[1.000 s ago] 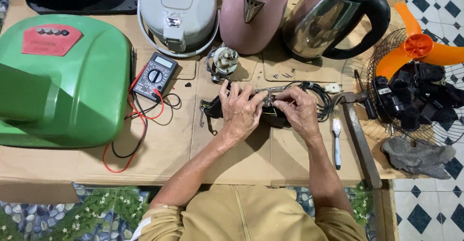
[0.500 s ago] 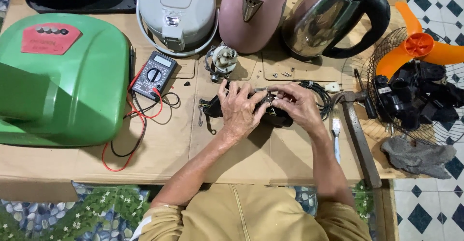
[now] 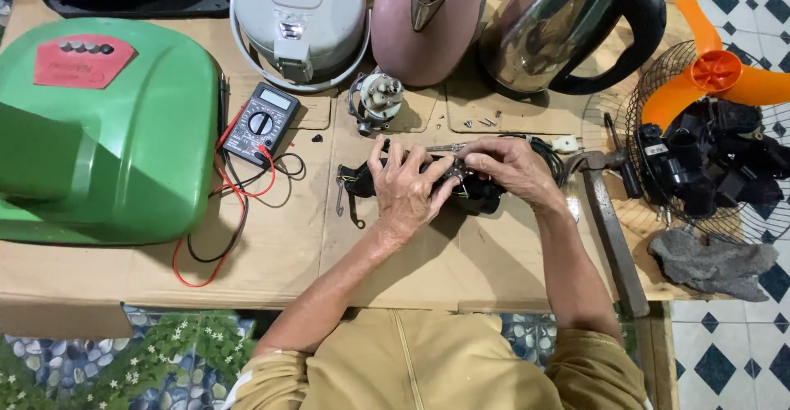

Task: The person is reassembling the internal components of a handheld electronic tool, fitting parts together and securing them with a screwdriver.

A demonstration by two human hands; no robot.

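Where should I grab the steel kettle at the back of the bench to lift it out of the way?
Take the steel kettle by its black loop handle, coming in from the right. The handle arches out on the kettle's right side, with an open gap between it and the shiny body for fingers. The pink kettle stands close on the left, and the rounded steel body would probably be slippery.

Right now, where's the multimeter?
In the head view, the multimeter lies on the cardboard left of centre, between the green cover and the left hand, below the grey cooker.
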